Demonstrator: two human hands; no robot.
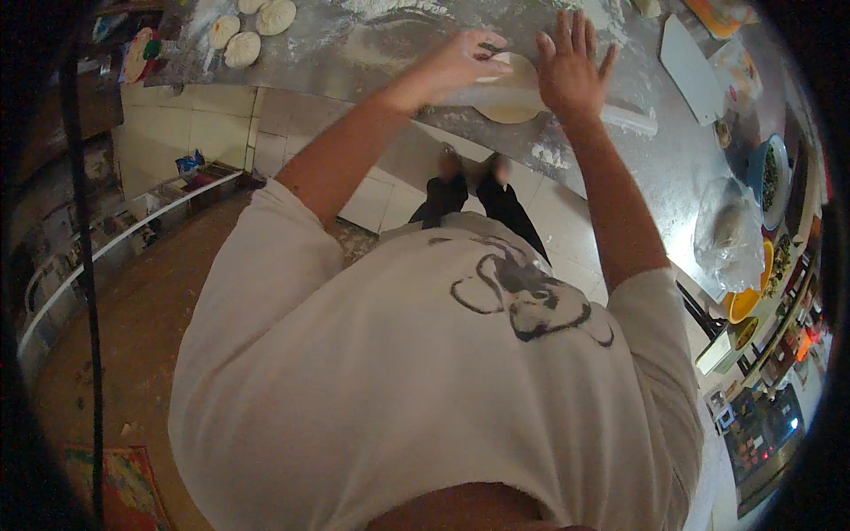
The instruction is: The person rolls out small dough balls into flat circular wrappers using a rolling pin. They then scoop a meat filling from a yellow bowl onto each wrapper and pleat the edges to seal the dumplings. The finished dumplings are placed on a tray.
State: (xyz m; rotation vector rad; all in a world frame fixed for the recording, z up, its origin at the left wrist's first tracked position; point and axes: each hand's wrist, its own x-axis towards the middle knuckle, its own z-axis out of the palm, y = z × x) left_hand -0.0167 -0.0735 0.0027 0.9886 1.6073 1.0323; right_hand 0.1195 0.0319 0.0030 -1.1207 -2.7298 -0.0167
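Note:
A thin round of dough (pixel 509 114) lies on the floured metal worktop (pixel 319 60). Across it runs a pale rolling pin (pixel 627 119), its right end sticking out past my right wrist. My left hand (pixel 465 63) is at the dough's left side, thumb and fingers curled around a pale bit that looks like the dough's edge. Something dark, too small to make out, shows between those fingers. With fingers straight and spread, my right hand (pixel 574 70) lies flat over the pin and the dough's right side, hiding part of both.
Several dough balls (pixel 242 50) sit at the far left. To the right are a white cutting board (pixel 690 70), a plastic bag (pixel 729 232), a blue-rimmed bowl of chopped greens (pixel 771 176) and a yellow bowl (pixel 747 302). A dark cable (pixel 86 265) hangs at the left.

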